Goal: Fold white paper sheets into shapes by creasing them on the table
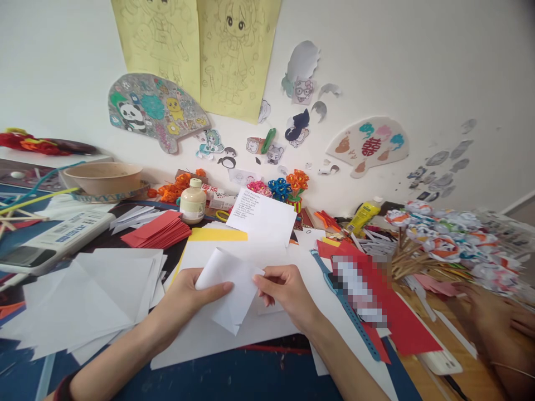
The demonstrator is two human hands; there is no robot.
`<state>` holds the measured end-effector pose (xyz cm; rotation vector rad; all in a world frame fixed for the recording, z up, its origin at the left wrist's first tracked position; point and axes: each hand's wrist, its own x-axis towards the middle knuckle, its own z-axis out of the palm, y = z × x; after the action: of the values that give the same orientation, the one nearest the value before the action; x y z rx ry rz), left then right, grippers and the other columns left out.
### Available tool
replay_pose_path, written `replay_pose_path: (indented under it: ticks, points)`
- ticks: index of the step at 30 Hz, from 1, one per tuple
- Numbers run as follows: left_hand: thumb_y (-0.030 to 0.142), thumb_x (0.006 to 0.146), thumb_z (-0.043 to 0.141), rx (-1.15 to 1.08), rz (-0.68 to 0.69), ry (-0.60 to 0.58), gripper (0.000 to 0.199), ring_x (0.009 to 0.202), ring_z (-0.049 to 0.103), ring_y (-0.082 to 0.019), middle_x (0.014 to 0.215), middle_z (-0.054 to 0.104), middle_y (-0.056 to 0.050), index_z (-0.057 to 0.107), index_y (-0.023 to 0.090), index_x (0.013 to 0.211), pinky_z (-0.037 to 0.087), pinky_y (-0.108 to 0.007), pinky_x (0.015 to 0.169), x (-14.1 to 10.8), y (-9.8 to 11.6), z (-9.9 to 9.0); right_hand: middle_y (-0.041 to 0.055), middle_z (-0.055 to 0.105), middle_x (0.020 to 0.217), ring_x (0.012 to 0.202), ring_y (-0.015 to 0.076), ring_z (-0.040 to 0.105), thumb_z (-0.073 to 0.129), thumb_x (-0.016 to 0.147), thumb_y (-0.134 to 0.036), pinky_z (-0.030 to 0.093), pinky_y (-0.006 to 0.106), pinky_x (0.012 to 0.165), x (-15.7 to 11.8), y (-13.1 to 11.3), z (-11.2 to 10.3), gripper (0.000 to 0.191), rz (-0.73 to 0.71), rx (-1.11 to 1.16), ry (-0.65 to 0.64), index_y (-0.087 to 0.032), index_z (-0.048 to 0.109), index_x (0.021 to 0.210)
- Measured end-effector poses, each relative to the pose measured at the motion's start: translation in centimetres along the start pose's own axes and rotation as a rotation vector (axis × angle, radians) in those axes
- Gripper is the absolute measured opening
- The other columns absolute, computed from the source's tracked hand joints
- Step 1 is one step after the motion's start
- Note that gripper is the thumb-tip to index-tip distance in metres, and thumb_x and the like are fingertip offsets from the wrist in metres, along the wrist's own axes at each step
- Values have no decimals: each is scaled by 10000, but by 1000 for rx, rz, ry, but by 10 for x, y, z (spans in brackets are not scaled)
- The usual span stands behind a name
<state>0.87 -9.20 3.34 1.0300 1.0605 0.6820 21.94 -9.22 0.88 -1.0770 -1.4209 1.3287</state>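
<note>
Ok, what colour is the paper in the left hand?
The paper is plain white on its visible faces, best seen in the head view.

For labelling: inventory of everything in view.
Drawings: two, yellow, wall
Fan shapes: two, patterned, wall
Cutouts: many, mixed, wall
Bowl: one, beige, back left
Bottles: two, cream/yellow, back
Flowers: many, multicoloured, back, right
Device: one, white, left
Loose sheets: many, white, left
Red slips: pile, left
Written sheet: one, white, centre
Red sheets: several, right
Strap: one, blue, right
Tabletop: one, blue, below
Folded sheet: one, white, centre
Other person's hand: one, right edge
Left hand, right hand: two, bare, on folded sheet
</note>
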Motion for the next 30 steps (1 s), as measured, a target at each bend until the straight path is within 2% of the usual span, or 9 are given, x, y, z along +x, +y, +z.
replay_pose_path:
  ticks: [21,24,30]
  points:
    - [433,597,782,51,24,18,405,720,682,-258,815,752,-90,711,144,871,517,-287,612,1,0,1,-7,530,530,441,77,461,650,819,-412,349,214,441,1,1,0,371,3,-23,20,-127,613,583]
    - [471,577,783,93,32,39,451,732,685,-269,822,752,-89,710,149,885,524,-296,614,1,2,2,-7,530,530,449,78,467,651,818,-401,353,213,446,1,-1,0,367,-6,-32,19,-127,610,577]
    - [571,600,727,97,50,46,598,752,688,-289,868,745,-99,685,159,1032,525,-307,587,0,4,4,-11,534,531,450,76,471,658,812,-400,363,212,452,-1,-4,0,361,-2,-35,-6,-129,611,577]
